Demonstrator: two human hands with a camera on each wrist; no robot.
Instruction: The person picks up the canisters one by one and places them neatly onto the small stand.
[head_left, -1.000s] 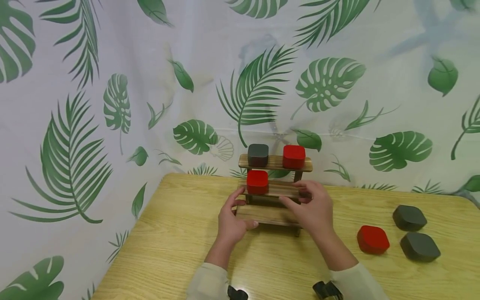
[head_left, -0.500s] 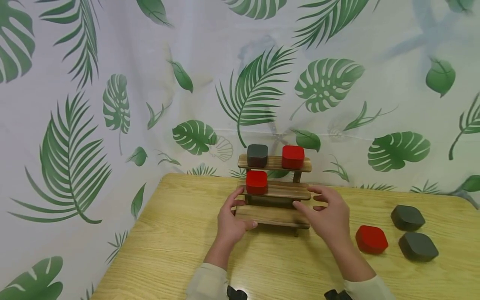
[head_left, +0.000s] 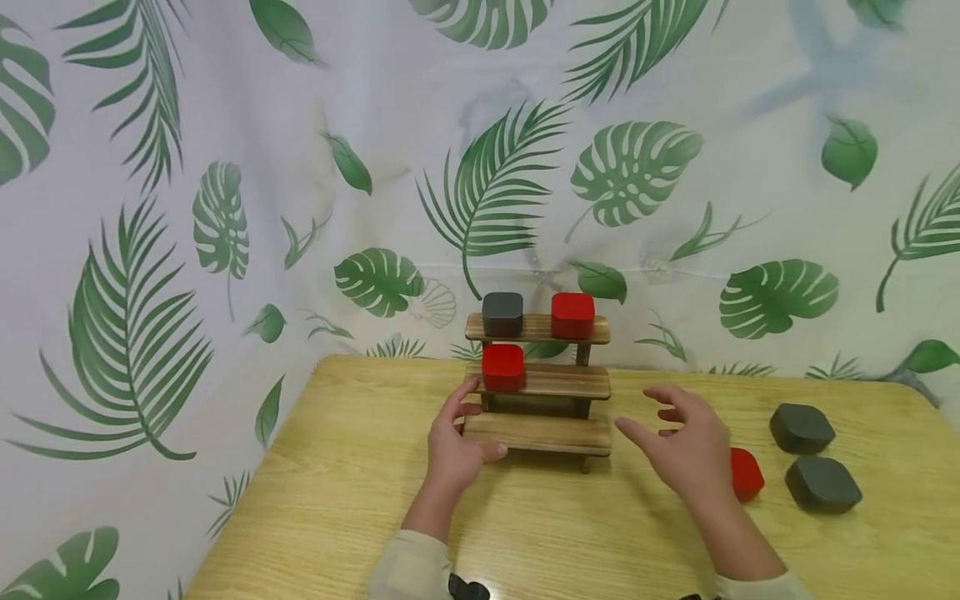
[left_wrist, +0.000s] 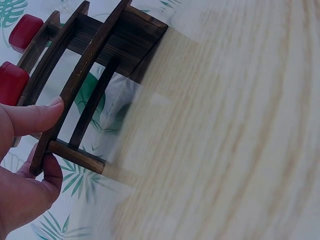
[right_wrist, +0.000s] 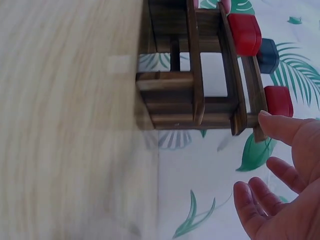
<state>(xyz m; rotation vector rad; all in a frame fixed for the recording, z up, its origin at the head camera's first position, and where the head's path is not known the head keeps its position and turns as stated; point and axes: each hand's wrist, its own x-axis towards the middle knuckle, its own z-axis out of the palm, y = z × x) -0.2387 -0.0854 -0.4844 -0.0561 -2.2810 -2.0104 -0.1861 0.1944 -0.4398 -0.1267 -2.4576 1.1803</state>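
Note:
A three-tier wooden display stand (head_left: 551,432) stands at the back of the table. My left hand (head_left: 454,447) holds the left end of its lowest shelf; in the left wrist view the thumb (left_wrist: 42,115) lies on one side of the board and curled fingers on the other. On the top shelf sit a dark grey block (head_left: 502,314) and, to its right, a red block (head_left: 573,315). Another red block (head_left: 503,367) is at the left of the middle shelf. My right hand (head_left: 693,450) hovers right of the stand, thumb and fingers apart, nothing between them.
Right of my right hand, a rounded red block (head_left: 747,475) lies on the wooden table (head_left: 570,542), partly hidden by that hand. Two dark grey blocks (head_left: 802,427) lie beyond it. A leaf-patterned cloth (head_left: 300,125) hangs right behind the table.
My right hand has drawn away from the stand's right end, moving right toward the loose red block. My left hand keeps its hold on the lowest shelf. The head view has shifted slightly.

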